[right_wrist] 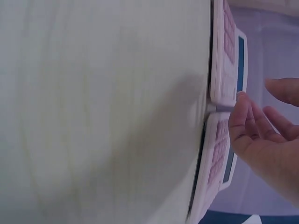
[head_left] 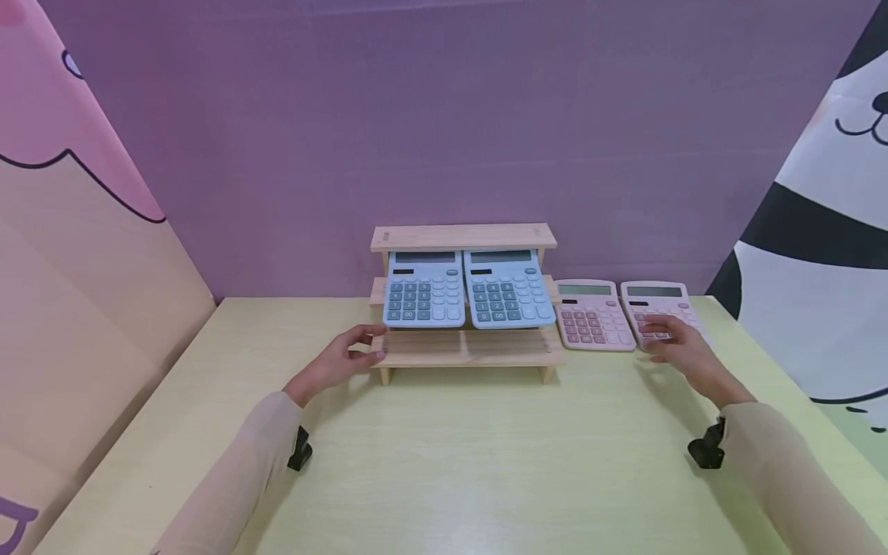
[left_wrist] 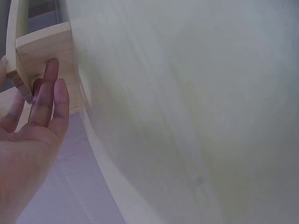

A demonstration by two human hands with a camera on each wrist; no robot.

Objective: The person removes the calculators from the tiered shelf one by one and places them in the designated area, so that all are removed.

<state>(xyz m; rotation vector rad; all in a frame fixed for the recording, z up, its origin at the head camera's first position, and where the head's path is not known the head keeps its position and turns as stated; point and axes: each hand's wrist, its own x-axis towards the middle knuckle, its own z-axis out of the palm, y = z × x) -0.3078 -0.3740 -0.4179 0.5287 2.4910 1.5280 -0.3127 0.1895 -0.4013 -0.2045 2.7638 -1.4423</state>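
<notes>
My left hand (head_left: 334, 359) holds the left end of the bottom board of a small tiered wooden shelf (head_left: 472, 353). The left wrist view shows its fingers (left_wrist: 43, 105) under the board, with a bit of thumb on the other side. Two light blue calculators, one on the left (head_left: 444, 290) and one on the right (head_left: 523, 290), lean side by side on the shelf. Over the right-hand pink calculator (head_left: 655, 293) hovers my right hand (head_left: 683, 356), fingers loosely bent and holding nothing; it partly hides the keys. A second pink calculator (head_left: 593, 316) lies just left of it.
The shelf and calculators stand toward the back of a pale wooden table (head_left: 486, 462). Behind rises a purple backdrop (head_left: 472, 116). Printed cartoon panels flank the table, a pink and cream one (head_left: 83, 254) at left and a panda one (head_left: 825, 308) at right.
</notes>
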